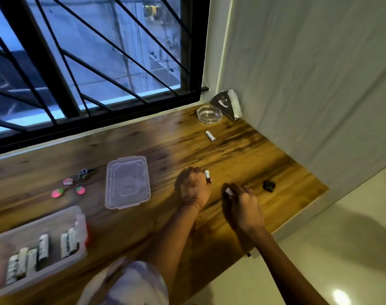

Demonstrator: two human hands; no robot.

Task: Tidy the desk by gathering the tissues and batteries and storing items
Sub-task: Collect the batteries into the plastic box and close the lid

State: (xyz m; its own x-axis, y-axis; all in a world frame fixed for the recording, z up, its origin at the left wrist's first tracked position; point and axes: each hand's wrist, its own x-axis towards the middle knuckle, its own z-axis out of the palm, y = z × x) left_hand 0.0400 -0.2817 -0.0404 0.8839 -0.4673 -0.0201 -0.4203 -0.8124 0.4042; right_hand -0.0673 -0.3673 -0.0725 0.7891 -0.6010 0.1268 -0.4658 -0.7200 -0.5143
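1. Two white cylindrical batteries are off the wooden counter at this moment: one in the left hand, one in the right hand.
2. Left hand: clenched around a white battery with dark lettering; the cell projects from the thumb side of the grip, its long axis pointing away from the person and slightly right.
3. Right hand: pinched shut on a small white battery end, most of the cell hidden inside the grip; its axis cannot be read with confidence.
4. Loose white battery: lies flat on the counter, well apart from both hands, on the far side, near the clear glass ashtray. Long axis runs roughly away from the person, tilted right. It lies nearly straight beyond the left hand, which looks the nearer of the two.
5. Store: translucent plastic box at the near left, already holding several white batteries lying side by side; its flat translucent lid rests separately on the counter, between box and hands.
6. Other items: pink-and-green keyrings left of the lid; a small black crumpled object right of the right hand; a metal tissue holder with white tissues in the far corner.
7. Judgement: both grips are full, so unloading into the box seems needed before the far battery is fetched.
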